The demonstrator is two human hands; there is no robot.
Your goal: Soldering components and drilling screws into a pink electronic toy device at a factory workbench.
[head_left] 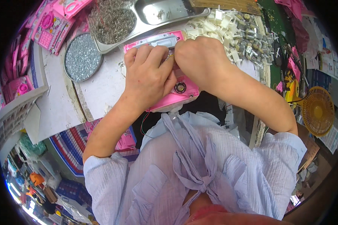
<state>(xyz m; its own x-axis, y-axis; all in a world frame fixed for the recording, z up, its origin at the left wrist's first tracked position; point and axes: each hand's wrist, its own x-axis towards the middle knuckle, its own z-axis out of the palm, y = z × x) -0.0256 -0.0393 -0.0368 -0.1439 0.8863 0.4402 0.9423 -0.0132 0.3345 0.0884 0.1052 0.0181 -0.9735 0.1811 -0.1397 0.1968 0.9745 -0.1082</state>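
Observation:
A pink plastic toy housing point(169, 102) lies before me at the table's edge, its inner side showing. A grey plastic part point(159, 40) lies along its far side, and a round black part point(180, 87) is set in its near half. My left hand point(150, 71) rests over the housing's left side, fingers bent and gripping it. My right hand point(202, 60) is curled closed over the right side, near a bit of yellow wire point(171, 56) between the hands. Its fingertips are hidden, so what they pinch does not show. Thin coloured wires point(143, 122) hang below.
A round tin of small silvery pins point(82, 57) stands left. Behind is a metal tray point(159, 13) with a heap of small metal screws or springs point(112, 22). White and grey plastic parts point(233, 32) are piled right. Pink toy housings point(50, 30) are stacked far left; a yellow fan point(317, 111) stands right.

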